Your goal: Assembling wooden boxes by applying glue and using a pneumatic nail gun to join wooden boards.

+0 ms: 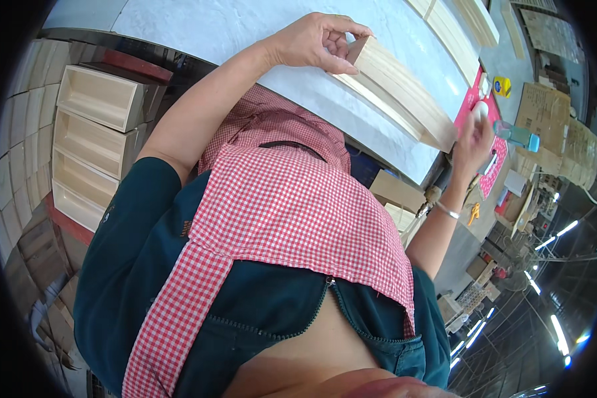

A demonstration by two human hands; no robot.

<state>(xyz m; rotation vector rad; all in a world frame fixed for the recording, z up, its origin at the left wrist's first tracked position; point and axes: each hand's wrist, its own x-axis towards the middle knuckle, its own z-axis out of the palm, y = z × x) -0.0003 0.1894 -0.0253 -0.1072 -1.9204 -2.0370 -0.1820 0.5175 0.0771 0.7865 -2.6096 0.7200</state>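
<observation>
A pale wooden box [404,89], long and narrow, lies tipped on its side on the white marbled table [199,26]. My left hand [322,43] grips its near-left end, thumb below and fingers bent at the upper corner. Beyond the box's right end is my right hand [473,140], its fingers curled round a small white rounded thing [481,110] whose kind I cannot make out. The right hand appears apart from the box. A clear bottle with a blue cap [521,137] is just right of that hand.
More pale wooden pieces [448,36] lie at the table's far side. A yellow container [502,86] stands by a red mat [469,99] at the right. An orange tool [474,213] is on the floor side. Several open wooden boxes [93,136] are stacked at my left.
</observation>
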